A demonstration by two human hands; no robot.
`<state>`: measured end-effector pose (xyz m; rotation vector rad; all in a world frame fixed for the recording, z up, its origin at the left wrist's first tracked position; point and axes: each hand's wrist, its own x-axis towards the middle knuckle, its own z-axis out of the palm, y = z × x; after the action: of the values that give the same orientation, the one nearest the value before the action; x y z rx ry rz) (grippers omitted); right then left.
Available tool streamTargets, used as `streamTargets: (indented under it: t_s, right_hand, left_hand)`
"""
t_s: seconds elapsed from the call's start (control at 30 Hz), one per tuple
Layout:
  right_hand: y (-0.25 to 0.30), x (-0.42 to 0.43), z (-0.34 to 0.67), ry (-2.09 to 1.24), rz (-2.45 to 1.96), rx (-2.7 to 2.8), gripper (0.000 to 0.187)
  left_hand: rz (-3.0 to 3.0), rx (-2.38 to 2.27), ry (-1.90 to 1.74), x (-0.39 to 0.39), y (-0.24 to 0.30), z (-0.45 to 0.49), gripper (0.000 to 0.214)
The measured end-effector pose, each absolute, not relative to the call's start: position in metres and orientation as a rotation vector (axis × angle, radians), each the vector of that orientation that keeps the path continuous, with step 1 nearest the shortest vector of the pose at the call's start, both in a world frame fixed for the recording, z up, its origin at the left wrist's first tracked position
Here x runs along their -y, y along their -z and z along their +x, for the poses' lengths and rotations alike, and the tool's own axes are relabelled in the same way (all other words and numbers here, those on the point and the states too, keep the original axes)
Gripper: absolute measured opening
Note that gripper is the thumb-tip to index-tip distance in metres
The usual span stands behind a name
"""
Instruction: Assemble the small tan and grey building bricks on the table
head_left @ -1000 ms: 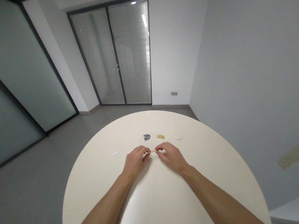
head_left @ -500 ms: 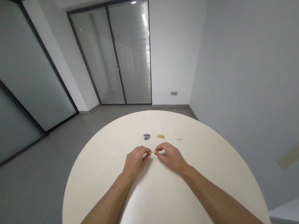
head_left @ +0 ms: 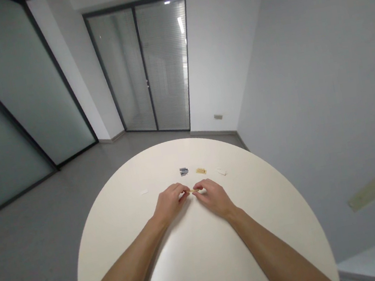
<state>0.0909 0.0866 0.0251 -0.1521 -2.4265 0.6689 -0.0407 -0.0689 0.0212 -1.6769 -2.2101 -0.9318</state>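
My left hand (head_left: 172, 202) and my right hand (head_left: 213, 196) meet near the middle of the round table. Between their fingertips is a small yellowish strip-like piece (head_left: 191, 190), pinched at its left end by the left fingers and at its right end by the right ones. The fingers cover most of it, and its exact kind is too small to make out. Just beyond the hands lie a small heap of dark grey pieces (head_left: 184, 171), a small pile of yellow pieces (head_left: 201, 171) and a few white pieces (head_left: 222, 171).
A white round table (head_left: 205, 260) carries everything. A single small white piece (head_left: 144, 192) lies left of my left hand. Behind the table stand a glazed door (head_left: 164, 68) with blinds and a white wall; frosted panels (head_left: 20, 81) are at the left.
The right fingertips have shifted very slightly on the yellowish piece. Both hands otherwise keep their place, and the pieces on the table have not moved.
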Motion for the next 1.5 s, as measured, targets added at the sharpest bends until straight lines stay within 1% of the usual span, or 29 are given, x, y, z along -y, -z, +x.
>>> streamTargets:
  t_s: [0.93, 1.5]
  right_hand:
    - [-0.0225, -0.0855, 0.0908, -0.681, -0.176, 2.414, 0.009]
    - [-0.0235, -0.0855, 0.091, -0.673, -0.226, 2.401, 0.008]
  left_hand:
    - [-1.661, 2.222, 0.928, 0.0688, -0.0219, -0.0407, 0.013]
    - [-1.754, 2.162, 0.933, 0.0692, -0.0201, -0.0407, 0.013]
